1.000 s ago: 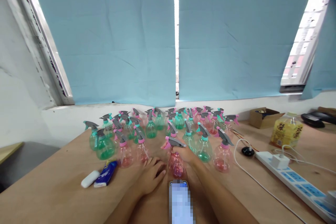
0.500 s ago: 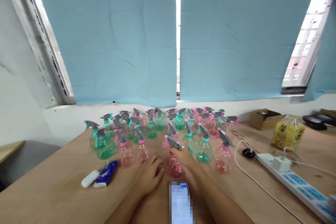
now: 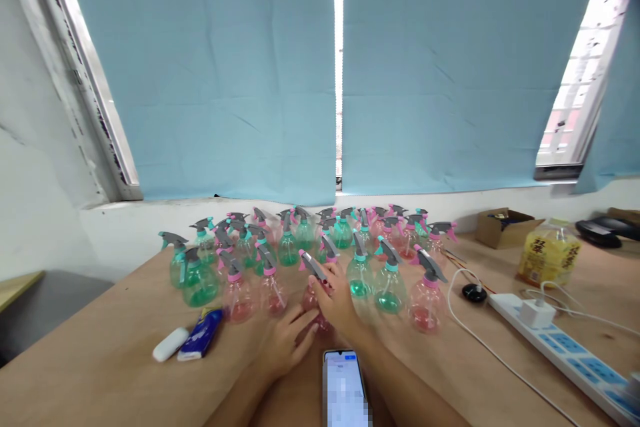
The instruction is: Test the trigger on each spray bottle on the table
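Observation:
My right hand (image 3: 337, 300) is wrapped round a pink spray bottle (image 3: 315, 287) with a grey trigger head, at the front of a crowd of bottles on the wooden table (image 3: 110, 360). The fingers of my left hand (image 3: 285, 340) lie spread on the table and touch the foot of that bottle. Several green and pink spray bottles (image 3: 350, 253) stand in rows behind it. A phone (image 3: 345, 387) lies between my forearms.
A white eraser-like block (image 3: 171, 343) and a blue packet (image 3: 201, 333) lie at the left. At the right are a power strip (image 3: 560, 343) with a white charger and cable, a black puck (image 3: 471, 291), a yellow bottle (image 3: 549, 257) and a cardboard box (image 3: 505, 225). Blue blinds hang behind.
My right hand has pushed the pink bottle away from me and a little to the left, into the front row. My left hand has followed it.

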Motion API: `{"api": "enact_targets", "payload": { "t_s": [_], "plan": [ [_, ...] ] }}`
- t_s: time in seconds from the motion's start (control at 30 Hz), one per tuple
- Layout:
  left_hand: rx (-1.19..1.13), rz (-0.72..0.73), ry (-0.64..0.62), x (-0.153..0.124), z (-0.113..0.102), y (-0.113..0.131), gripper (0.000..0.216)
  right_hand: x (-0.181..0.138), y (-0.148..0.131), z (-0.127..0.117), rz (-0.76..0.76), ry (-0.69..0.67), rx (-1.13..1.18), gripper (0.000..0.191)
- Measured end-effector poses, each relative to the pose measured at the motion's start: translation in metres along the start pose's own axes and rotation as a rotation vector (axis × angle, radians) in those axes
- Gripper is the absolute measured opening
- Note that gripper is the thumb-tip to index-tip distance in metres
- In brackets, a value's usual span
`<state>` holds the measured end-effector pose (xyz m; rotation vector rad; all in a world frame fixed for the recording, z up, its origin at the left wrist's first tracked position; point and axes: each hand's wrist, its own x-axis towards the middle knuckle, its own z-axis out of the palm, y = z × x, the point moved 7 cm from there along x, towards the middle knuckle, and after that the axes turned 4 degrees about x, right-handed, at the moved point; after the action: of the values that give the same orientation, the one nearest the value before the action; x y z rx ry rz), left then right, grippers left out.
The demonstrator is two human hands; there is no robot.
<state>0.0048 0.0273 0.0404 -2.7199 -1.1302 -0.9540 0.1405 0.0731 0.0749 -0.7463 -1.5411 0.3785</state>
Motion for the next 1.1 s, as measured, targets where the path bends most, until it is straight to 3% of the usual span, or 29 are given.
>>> {"api": "enact_targets", "payload": {
  "t_s": [0.17, 0.33, 0.43, 0.57, 0.83, 1.1],
  "plan": [
    [0.048, -0.049, -0.047, 0.003, 0.000, -0.004, 0.031, 0.002, -0.001, 0.000, 0.035, -0.008, -0.010, 0.038],
    [0.066, -0.111, -0.052, 0.004, 0.000, -0.008, 0.031, -0.002, -0.009, -0.001, -0.008, -0.011, -0.058, 0.027],
    [0.063, -0.173, -0.060, 0.002, 0.003, -0.015, 0.040, -0.004, -0.013, -0.015, -0.044, 0.118, -0.082, 0.019],
    [0.046, -0.254, -0.125, -0.003, 0.013, -0.027, 0.047, -0.001, -0.012, -0.037, -0.020, 0.314, -0.204, 0.024],
    [-0.048, -0.296, -0.083, -0.005, 0.017, -0.036, 0.049, 0.005, 0.021, -0.016, 0.027, 0.056, -0.422, 0.038],
    [-0.065, -0.236, -0.047, -0.001, 0.009, -0.029, 0.049, 0.000, 0.034, -0.012, 0.025, 0.079, -0.434, 0.039]
  ]
}}
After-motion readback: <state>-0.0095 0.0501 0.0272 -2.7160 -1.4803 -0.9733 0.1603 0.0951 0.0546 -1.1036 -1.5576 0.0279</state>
